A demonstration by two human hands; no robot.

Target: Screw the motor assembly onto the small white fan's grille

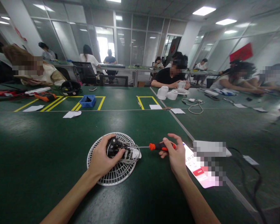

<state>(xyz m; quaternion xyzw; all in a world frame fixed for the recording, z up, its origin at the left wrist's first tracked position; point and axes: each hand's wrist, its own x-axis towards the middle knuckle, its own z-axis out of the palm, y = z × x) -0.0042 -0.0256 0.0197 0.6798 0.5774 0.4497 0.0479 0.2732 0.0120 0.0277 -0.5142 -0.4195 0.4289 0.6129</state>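
Note:
On the green table lies a round white fan grille (116, 178), with a black fan motor (112, 146) and loose wires on top of it. My left hand (105, 157) is closed around the motor, thumb on its near side. My right hand (176, 152) grips a screwdriver (162, 146) by its black and orange handle, some fingers raised. The shaft points left, and its tip reaches the motor assembly; the exact contact point is hidden among the parts. A white plastic part (135, 153) sits at the right of the motor.
A lit phone (198, 171) and a white box (207, 148) with a black cable lie right of my right hand. Farther off are a blue bin (88, 101), paper slips (72, 114), white housings (162, 92) and a coiled cord (196, 105). Several people sit around the tables.

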